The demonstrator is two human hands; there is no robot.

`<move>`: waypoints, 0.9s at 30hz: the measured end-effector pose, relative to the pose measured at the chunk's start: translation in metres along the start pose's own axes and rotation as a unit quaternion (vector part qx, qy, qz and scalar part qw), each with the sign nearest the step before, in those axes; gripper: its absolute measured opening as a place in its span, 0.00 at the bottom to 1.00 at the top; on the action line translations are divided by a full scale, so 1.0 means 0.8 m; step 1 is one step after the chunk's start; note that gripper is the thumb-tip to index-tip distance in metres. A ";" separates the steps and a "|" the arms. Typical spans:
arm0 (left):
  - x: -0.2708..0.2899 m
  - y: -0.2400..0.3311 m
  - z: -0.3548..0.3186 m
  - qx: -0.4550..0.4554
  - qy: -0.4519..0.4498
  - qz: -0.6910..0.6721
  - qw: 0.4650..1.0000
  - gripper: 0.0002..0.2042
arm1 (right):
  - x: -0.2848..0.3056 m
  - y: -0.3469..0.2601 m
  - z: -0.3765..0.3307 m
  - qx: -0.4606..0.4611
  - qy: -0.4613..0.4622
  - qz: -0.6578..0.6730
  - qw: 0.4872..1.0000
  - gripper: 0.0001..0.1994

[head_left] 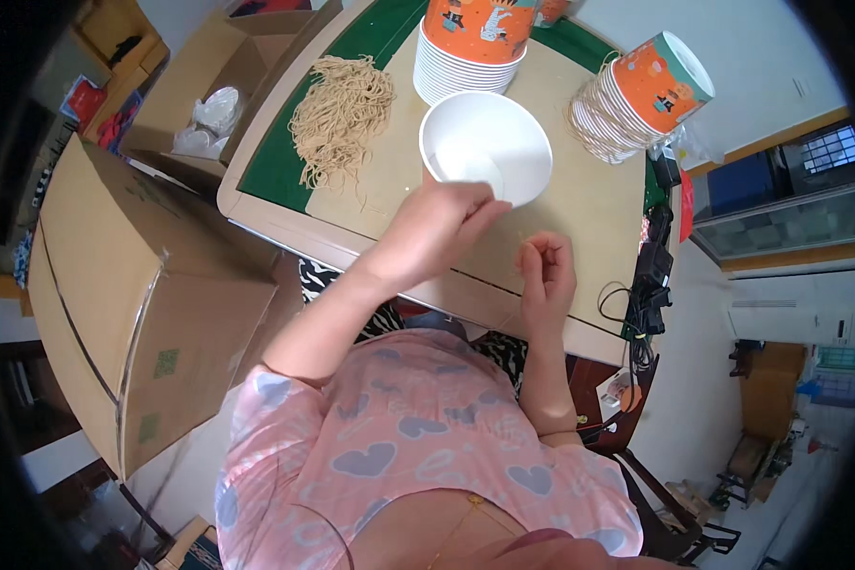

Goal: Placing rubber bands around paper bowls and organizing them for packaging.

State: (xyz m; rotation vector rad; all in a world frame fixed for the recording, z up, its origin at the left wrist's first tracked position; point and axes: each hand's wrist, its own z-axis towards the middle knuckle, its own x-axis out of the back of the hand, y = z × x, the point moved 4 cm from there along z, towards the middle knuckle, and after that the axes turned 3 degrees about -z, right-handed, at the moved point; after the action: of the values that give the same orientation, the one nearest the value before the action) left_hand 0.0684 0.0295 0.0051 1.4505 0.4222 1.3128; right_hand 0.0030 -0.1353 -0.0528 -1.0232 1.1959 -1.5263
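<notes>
Here, right hand [549, 269] stands clear of cup rim [548, 149].

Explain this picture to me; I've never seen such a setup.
No machine here: a person works with two bare hands. The picture comes from a fisheye camera worn on the head, looking down, so straight edges bend near the rim.

On the table are a pile of thin beige strands, an open white tub, an orange patterned stack of tubs behind it, and another stack to the right with strands looped around it.

The left hand overlaps the white tub's near side; the right hand has curled fingers. Whether either holds something thin is unclear.
</notes>
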 end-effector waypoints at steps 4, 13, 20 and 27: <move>-0.032 -0.024 -0.026 0.083 -0.007 -0.233 0.969 0.18 | -0.009 -0.018 -0.012 0.048 -0.040 -0.142 0.988 0.02; -0.061 -0.057 -0.035 0.149 -0.105 -0.361 0.915 0.14 | -0.020 -0.009 -0.013 0.094 -0.074 -0.185 0.975 0.05; -0.055 -0.058 -0.035 0.108 -0.071 -0.319 0.939 0.13 | -0.014 -0.004 -0.010 -0.001 -0.078 -0.143 0.987 0.02; -0.062 -0.067 -0.037 0.173 -0.082 -0.349 0.917 0.15 | -0.013 -0.006 -0.010 0.028 -0.080 -0.198 0.976 0.03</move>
State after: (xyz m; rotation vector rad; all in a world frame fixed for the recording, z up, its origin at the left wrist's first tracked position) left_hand 0.0471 0.0214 -0.0703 1.4768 0.9924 0.5513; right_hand -0.0028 -0.1229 -0.0505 -1.3793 0.8647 -1.7302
